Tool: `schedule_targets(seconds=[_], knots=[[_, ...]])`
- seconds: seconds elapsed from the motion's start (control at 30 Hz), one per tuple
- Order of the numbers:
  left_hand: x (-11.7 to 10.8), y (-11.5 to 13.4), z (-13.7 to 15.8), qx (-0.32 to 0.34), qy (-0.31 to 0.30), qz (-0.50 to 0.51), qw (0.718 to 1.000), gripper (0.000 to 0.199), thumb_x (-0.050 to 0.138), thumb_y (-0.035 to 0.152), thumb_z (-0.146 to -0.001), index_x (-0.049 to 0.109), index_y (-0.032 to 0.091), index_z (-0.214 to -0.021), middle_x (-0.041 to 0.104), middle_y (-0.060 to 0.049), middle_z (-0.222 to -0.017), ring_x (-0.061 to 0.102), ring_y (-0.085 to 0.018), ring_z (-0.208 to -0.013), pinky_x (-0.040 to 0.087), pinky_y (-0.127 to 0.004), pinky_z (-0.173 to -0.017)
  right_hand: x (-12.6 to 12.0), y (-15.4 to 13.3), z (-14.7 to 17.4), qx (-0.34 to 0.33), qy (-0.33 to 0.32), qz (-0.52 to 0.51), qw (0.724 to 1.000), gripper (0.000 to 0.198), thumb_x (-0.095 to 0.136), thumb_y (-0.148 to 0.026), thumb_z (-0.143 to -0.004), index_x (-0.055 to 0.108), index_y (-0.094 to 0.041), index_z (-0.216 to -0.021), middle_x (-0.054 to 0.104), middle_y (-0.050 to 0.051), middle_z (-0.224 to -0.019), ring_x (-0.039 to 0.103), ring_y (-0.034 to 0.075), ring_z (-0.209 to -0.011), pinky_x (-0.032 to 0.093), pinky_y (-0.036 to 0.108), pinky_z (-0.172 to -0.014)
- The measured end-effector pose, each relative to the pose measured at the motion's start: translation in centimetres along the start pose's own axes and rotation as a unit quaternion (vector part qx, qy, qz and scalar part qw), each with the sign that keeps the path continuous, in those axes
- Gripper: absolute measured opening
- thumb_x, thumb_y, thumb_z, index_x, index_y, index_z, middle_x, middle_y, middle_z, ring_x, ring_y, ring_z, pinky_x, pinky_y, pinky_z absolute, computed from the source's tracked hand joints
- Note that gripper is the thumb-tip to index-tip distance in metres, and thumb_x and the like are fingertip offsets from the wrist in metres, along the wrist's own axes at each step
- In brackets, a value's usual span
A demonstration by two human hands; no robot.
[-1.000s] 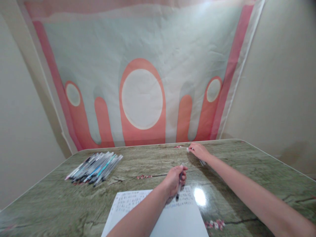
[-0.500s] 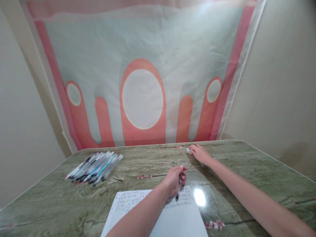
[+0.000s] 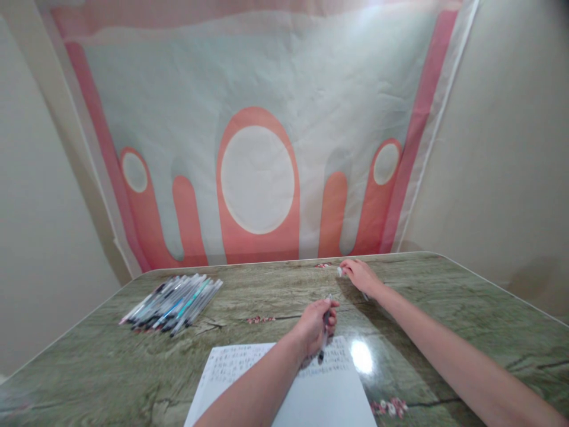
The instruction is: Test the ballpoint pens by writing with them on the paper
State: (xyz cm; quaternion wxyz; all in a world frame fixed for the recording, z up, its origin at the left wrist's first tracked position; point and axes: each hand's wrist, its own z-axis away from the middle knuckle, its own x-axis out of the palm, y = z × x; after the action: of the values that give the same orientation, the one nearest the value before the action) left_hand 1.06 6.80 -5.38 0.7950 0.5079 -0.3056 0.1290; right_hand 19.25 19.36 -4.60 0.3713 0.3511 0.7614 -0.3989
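Observation:
My left hand [image 3: 316, 325] is closed around a clear pen [image 3: 323, 344] with a dark tip, held over the top of the written paper sheet [image 3: 324, 397]. The pen's dark end points down toward the page. Farther off to the right, my right hand [image 3: 359, 276] rests low at the table's far side. Its fingertips are closed at a small whitish object [image 3: 340, 271]. A short thin piece [image 3: 365, 296] shows below that wrist; whether both belong to one thing is hidden by the hand.
A heap of many pens [image 3: 178, 302], mostly clear with some blue and teal, lies on the left of the table. The green wood-patterned table [image 3: 422, 338] carries printed pink flowers. A patterned cloth [image 3: 253, 71] hangs behind its far edge, with walls at both sides.
Both hands stay almost where they were, the left still holding the pen. The whole view has shifted very slightly.

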Motion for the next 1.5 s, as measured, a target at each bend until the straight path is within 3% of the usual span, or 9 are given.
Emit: schedule_targets(seconds=[0.13,0.27,0.37,0.5,0.63,0.77,0.93,1.0,1.5], knots=[[-0.2,0.3,-0.2,0.007,-0.001,0.065,0.998,0.016,0.050,0.026,-0.081,0.055,0.011,-0.084,0.047,0.001,-0.060,0.041,-0.004,-0.046,0.028,-0.013,-0.040,-1.1,-1.7,1.5,-0.005,0.005,-0.060,0.998,0.018,0.043,-0.023,-0.082,0.058,-0.018,-0.089,0.064,0.004,-0.079,0.055,0.016,-0.078,0.037,0.026,-0.070],[-0.3,0.6,-0.4,0.083,0.004,0.129,0.988,0.017,0.052,0.026,-0.081,0.057,0.011,-0.087,0.055,-0.003,-0.069,0.053,-0.008,-0.059,0.042,-0.018,-0.055,-1.6,-5.6,5.3,-0.011,-0.068,-0.198,0.978,0.032,0.036,-0.038,-0.086,0.055,-0.018,-0.070,0.060,0.001,-0.064,0.053,0.013,-0.060,0.036,0.024,-0.057],[-0.4,0.8,-0.4,0.133,0.025,0.138,0.981,0.022,0.056,0.029,-0.079,0.060,0.013,-0.094,0.059,-0.004,-0.078,0.056,-0.010,-0.069,0.045,-0.020,-0.062,-1.5,-8.7,8.3,-0.019,-0.120,-0.239,0.963,0.038,0.031,-0.041,-0.088,0.052,-0.018,-0.066,0.057,0.000,-0.060,0.050,0.012,-0.056,0.033,0.024,-0.053],[-0.7,0.9,-0.4,0.154,0.037,0.126,0.979,0.030,0.060,0.033,-0.075,0.060,0.016,-0.100,0.060,-0.003,-0.083,0.056,-0.009,-0.072,0.044,-0.019,-0.065,-1.1,-10.8,10.2,-0.049,-0.151,-0.257,0.953,0.031,0.039,-0.038,-0.086,0.050,-0.018,-0.066,0.056,-0.001,-0.063,0.047,0.011,-0.058,0.031,0.023,-0.054],[-1.0,1.1,-0.5,0.176,0.041,0.114,0.977,0.031,0.062,0.032,-0.074,0.059,0.018,-0.102,0.062,-0.002,-0.086,0.058,-0.008,-0.073,0.044,-0.019,-0.066,-1.0,-10.4,9.8,-0.033,-0.140,-0.268,0.953,0.028,0.042,-0.036,-0.084,0.050,-0.017,-0.065,0.053,-0.002,-0.061,0.045,0.011,-0.059,0.031,0.023,-0.055],[-1.1,1.0,-0.7,0.194,0.026,0.079,0.977,0.028,0.064,0.024,-0.072,0.056,0.016,-0.098,0.064,-0.006,-0.093,0.060,-0.012,-0.082,0.045,-0.024,-0.074,-0.9,-8.9,8.9,0.027,-0.110,-0.329,0.938,0.031,0.042,-0.042,-0.083,0.053,-0.017,-0.069,0.048,-0.003,-0.058,0.043,0.011,-0.057,0.032,0.023,-0.053],[-1.1,0.8,-0.8,0.219,0.010,0.087,0.972,0.026,0.064,0.020,-0.072,0.052,0.015,-0.094,0.064,-0.009,-0.097,0.060,-0.016,-0.092,0.043,-0.031,-0.087,-0.3,-7.6,8.1,0.185,-0.073,-0.449,0.871,0.044,0.040,-0.058,-0.077,0.054,-0.017,-0.069,0.048,-0.003,-0.053,0.041,0.009,-0.047,0.032,0.022,-0.046],[-1.1,0.9,-0.8,0.231,0.018,0.096,0.968,0.025,0.064,0.019,-0.073,0.050,0.016,-0.094,0.064,-0.009,-0.097,0.060,-0.016,-0.094,0.042,-0.031,-0.090,-0.1,-7.3,7.9,0.215,-0.079,-0.474,0.850,0.048,0.040,-0.062,-0.075,0.054,-0.017,-0.067,0.050,-0.002,-0.052,0.042,0.009,-0.045,0.033,0.022,-0.045],[-1.2,1.2,-0.8,0.249,0.027,0.106,0.962,0.018,0.061,0.017,-0.075,0.050,0.016,-0.090,0.065,-0.008,-0.098,0.061,-0.015,-0.094,0.042,-0.030,-0.091,0.3,-7.4,8.2,0.174,-0.085,-0.463,0.865,0.047,0.038,-0.062,-0.076,0.050,-0.017,-0.066,0.047,-0.003,-0.054,0.043,0.009,-0.047,0.035,0.022,-0.046]])
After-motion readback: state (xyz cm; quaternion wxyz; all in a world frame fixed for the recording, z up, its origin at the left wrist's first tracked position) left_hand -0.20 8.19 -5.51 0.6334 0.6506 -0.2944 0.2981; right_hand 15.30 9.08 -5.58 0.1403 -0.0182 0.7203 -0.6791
